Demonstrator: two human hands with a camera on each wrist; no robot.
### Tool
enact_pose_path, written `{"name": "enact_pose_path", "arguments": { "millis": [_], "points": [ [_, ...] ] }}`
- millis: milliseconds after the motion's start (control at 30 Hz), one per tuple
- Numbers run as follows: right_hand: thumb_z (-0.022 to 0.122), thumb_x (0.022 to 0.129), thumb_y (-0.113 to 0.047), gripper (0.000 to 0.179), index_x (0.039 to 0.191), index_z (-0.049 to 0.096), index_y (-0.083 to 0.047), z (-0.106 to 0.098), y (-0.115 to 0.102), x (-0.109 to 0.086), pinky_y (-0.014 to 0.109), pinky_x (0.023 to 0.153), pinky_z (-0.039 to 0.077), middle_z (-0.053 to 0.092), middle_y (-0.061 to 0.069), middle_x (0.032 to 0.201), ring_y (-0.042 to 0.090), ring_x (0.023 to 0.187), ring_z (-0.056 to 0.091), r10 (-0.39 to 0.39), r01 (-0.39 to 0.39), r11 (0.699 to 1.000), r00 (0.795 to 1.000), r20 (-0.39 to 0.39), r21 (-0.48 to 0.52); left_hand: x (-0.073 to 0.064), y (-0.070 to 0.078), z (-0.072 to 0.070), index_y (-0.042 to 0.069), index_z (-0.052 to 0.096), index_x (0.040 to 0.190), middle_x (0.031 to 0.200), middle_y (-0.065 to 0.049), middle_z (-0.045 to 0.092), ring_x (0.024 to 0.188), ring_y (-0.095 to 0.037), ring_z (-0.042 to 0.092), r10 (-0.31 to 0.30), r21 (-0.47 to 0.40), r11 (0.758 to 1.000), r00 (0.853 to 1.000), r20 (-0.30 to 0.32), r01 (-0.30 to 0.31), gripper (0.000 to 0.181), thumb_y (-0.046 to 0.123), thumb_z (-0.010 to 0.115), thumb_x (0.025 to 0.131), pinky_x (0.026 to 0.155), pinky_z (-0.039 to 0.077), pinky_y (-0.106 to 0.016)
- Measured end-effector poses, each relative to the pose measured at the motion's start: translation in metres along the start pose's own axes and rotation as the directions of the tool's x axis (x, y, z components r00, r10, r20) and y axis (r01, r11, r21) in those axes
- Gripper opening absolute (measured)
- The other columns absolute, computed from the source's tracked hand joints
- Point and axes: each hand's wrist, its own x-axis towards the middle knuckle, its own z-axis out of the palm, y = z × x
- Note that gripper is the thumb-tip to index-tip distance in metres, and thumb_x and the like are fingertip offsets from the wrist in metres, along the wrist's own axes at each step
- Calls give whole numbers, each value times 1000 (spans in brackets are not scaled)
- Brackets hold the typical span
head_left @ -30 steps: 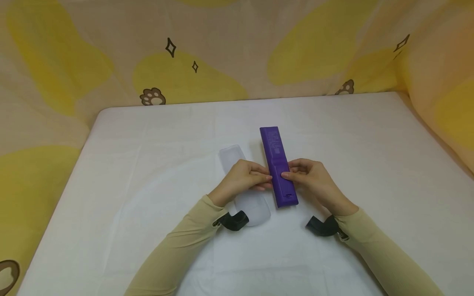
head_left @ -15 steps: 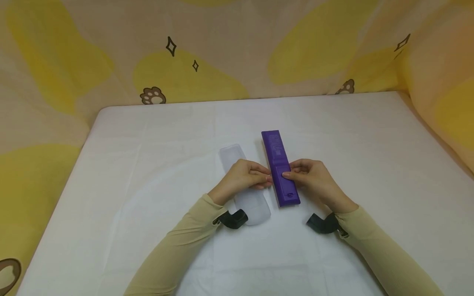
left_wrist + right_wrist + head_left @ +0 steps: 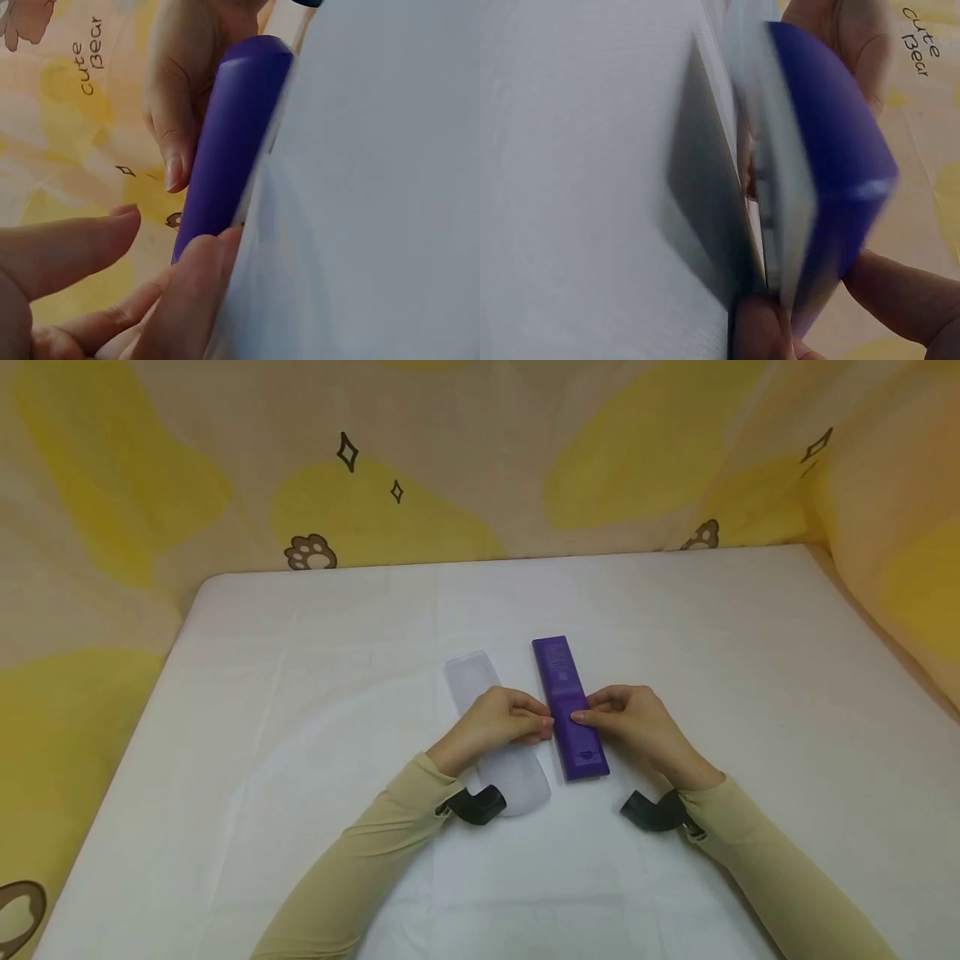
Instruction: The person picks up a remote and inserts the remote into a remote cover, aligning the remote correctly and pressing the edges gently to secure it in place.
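A purple remote control (image 3: 566, 693) is held back side up over the white table, its battery cover near the close end. My right hand (image 3: 637, 727) pinches it by the right edge, thumb on the back and fingers underneath. In the right wrist view, the remote's pale front (image 3: 791, 187) faces down, with a shadow beneath. My left hand (image 3: 498, 722) is at the left edge; in the left wrist view its fingertips (image 3: 202, 259) are at that edge while the thumb (image 3: 112, 232) stands apart. Under the left hand lies a translucent sleeve-like case (image 3: 513, 781), partly hidden.
A white cloth covers the table (image 3: 337, 635). Behind and beside it hangs a yellow patterned curtain (image 3: 450, 460). Black wrist mounts stick out from the left cuff (image 3: 480, 804) and the right cuff (image 3: 652, 812).
The remote's far end has come down and nearer, so its back looks shorter, while the near end shifted slightly right. Both hands stay almost in place; the case has not moved.
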Motion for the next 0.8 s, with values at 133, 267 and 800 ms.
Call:
{"name": "enact_pose_path", "arguments": {
  "millis": [133,267,800],
  "points": [
    [74,82,-27,49,113,60,9,-1,0,0,23,72,52,71,12,91,13,79,63,4,-5,999,999,34,35,1,-1,-1,-6,67,105,92,-13,72,75,-13,69,-17,1,1000,1000,-9,17,23,8,65,87,69,56,-23],
    [74,82,-29,48,110,61,7,-2,-2,0,25,72,50,70,9,87,14,77,62,2,-1,999,1000,29,-37,1,-2,-1,-7,65,107,93,-15,71,78,-15,69,-10,-24,1000,1000,-4,10,23,6,64,88,70,56,-24],
    [73,82,-19,25,94,65,2,-4,-2,-1,25,58,50,67,5,77,14,66,59,-126,115,976,991,-47,-183,-4,0,-17,-6,64,104,88,-16,71,75,-19,69,15,-50,999,1000,-6,-16,20,8,63,90,66,57,-30]
  ]
}}
